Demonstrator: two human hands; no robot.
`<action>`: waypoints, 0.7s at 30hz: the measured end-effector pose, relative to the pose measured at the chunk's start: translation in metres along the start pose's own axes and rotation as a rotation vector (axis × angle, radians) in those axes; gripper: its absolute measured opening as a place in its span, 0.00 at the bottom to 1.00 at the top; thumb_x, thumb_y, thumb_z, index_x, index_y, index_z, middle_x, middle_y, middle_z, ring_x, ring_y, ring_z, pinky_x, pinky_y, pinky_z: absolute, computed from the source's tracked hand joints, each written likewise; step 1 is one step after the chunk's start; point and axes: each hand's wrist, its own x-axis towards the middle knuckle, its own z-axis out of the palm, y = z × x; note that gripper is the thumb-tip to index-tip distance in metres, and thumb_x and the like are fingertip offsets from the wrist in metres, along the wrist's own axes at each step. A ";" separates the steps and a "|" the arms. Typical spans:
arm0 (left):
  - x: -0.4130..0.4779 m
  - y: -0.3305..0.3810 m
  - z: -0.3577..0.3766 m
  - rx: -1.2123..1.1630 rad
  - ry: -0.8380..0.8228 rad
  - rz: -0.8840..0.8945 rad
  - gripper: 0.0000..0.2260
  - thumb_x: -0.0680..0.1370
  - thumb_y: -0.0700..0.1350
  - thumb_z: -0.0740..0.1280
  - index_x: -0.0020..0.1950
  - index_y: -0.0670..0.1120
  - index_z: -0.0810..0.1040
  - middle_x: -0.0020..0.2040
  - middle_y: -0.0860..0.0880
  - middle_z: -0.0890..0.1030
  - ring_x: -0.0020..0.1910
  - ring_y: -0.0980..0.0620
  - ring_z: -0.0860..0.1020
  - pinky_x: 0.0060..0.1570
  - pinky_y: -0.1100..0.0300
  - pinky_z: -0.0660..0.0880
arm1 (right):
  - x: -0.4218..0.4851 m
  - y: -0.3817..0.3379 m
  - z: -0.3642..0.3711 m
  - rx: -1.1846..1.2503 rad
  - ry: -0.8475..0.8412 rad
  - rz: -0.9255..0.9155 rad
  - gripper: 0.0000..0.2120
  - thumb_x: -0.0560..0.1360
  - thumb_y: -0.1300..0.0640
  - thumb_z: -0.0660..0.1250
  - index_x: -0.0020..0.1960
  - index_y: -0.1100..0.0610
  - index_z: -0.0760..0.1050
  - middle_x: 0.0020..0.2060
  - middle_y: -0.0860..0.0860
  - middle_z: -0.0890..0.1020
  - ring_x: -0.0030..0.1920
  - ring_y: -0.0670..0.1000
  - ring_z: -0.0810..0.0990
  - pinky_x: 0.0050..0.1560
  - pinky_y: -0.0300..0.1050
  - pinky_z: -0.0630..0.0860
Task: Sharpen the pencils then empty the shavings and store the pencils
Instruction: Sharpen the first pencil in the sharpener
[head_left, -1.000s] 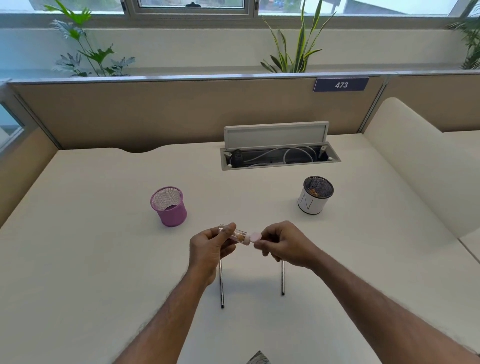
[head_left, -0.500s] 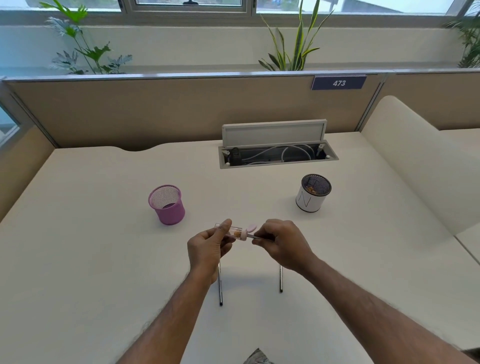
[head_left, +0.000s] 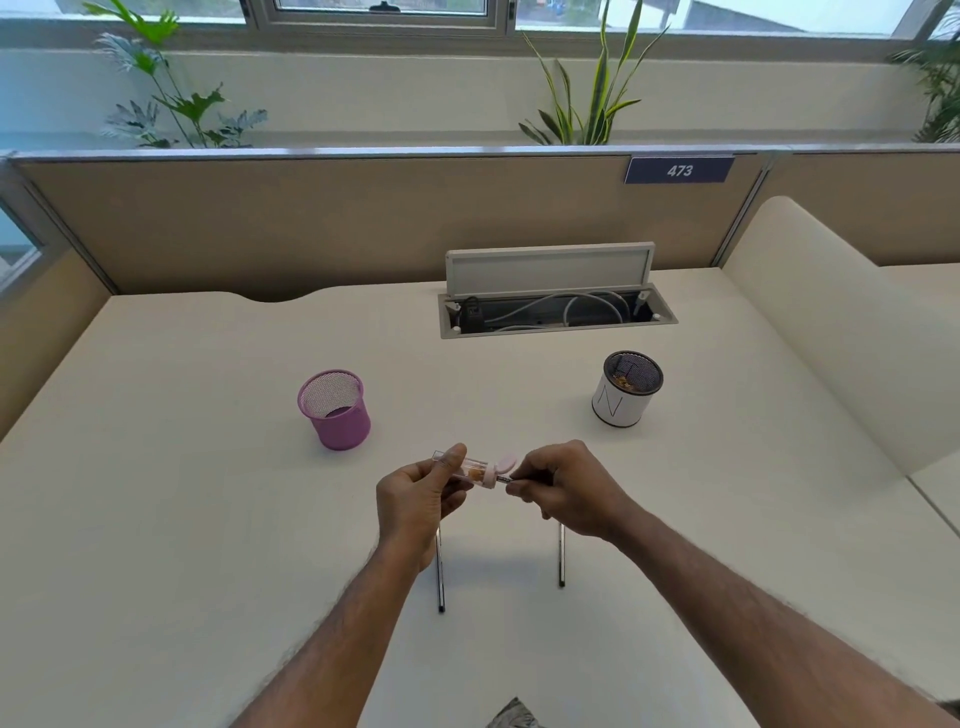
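Observation:
My left hand (head_left: 415, 499) grips a clear tube sharpener (head_left: 475, 472) with a pink end and brown shavings inside, held level above the desk. My right hand (head_left: 566, 488) pinches a dark pencil (head_left: 519, 479) whose tip sits in the sharpener's pink end; most of that pencil is hidden in my fist. Two more dark pencils lie on the desk below my hands, one on the left (head_left: 440, 577) and one on the right (head_left: 561, 556). A purple mesh cup (head_left: 336, 410) stands to the left. A white cup (head_left: 623, 389) with shavings inside stands to the right.
An open cable hatch (head_left: 556, 312) with wires is set in the desk (head_left: 208, 519) behind the cups. A beige partition (head_left: 311, 223) closes the back and a padded divider (head_left: 831, 338) runs along the right. Plants stand beyond the partition.
My right hand has drawn slightly away from the sharpener, so a short dark stretch of pencil now shows between them. The sharpener stays in my left hand.

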 end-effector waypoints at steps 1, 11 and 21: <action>0.000 0.000 0.000 0.005 -0.008 0.002 0.10 0.71 0.45 0.76 0.41 0.38 0.83 0.40 0.38 0.85 0.39 0.46 0.83 0.33 0.63 0.79 | 0.000 -0.001 -0.001 0.023 -0.019 0.016 0.04 0.73 0.62 0.73 0.39 0.60 0.82 0.29 0.55 0.81 0.24 0.49 0.75 0.27 0.48 0.76; 0.001 0.001 -0.003 0.035 -0.097 0.014 0.11 0.71 0.45 0.75 0.42 0.37 0.83 0.39 0.40 0.86 0.36 0.49 0.84 0.34 0.63 0.79 | -0.001 -0.003 -0.007 0.143 -0.154 0.111 0.07 0.76 0.62 0.69 0.40 0.62 0.82 0.27 0.50 0.80 0.22 0.49 0.71 0.26 0.40 0.68; 0.003 0.001 -0.004 0.034 -0.136 0.042 0.14 0.69 0.46 0.76 0.48 0.37 0.84 0.43 0.39 0.86 0.40 0.47 0.84 0.35 0.62 0.79 | -0.001 -0.006 -0.010 0.406 -0.259 0.258 0.08 0.77 0.64 0.68 0.38 0.62 0.80 0.30 0.57 0.80 0.22 0.50 0.67 0.24 0.38 0.61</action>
